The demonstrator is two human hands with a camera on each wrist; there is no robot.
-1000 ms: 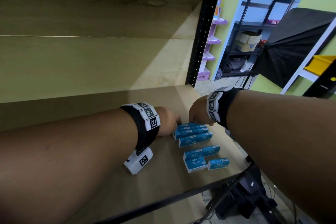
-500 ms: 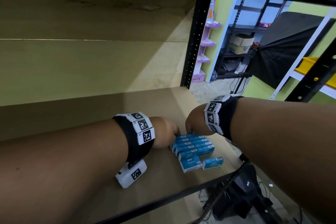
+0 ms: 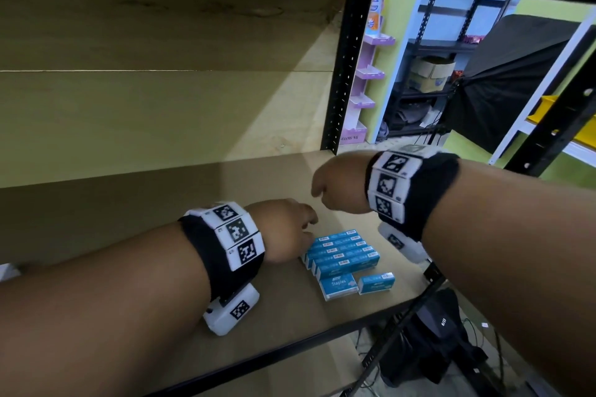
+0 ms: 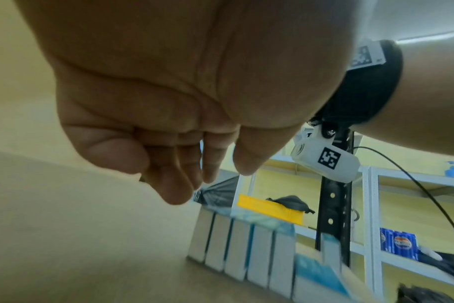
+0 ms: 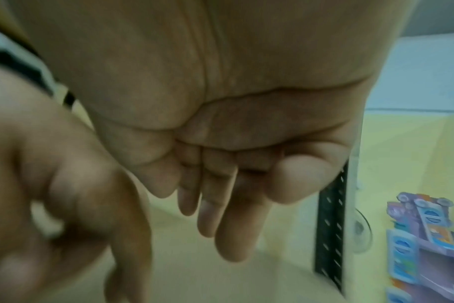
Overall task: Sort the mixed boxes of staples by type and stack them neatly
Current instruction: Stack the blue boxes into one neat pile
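Several long blue staple boxes (image 3: 342, 251) lie side by side in a tight row on the brown shelf board (image 3: 290, 316). Two shorter blue boxes, one labelled "Staples" (image 3: 338, 287) and a smaller one (image 3: 375, 282), lie just in front of the row. My left hand (image 3: 304, 219) hovers at the row's left end, fingers hanging loosely and holding nothing (image 4: 194, 184). My right hand (image 3: 317, 193) is raised above and behind the row, also empty, its fingers hanging down (image 5: 220, 225). The left wrist view shows the row's end faces (image 4: 233, 252) below the fingers.
A black perforated upright (image 3: 345, 68) stands at the shelf's back right corner. The shelf's front edge is a black rail (image 3: 274, 361). Dark equipment and cables (image 3: 429, 342) lie on the floor below right. Bare board stretches left of the boxes.
A separate long box was pushed up against the row. Both hands have since come off the boxes, and the right hand has risen up and back.
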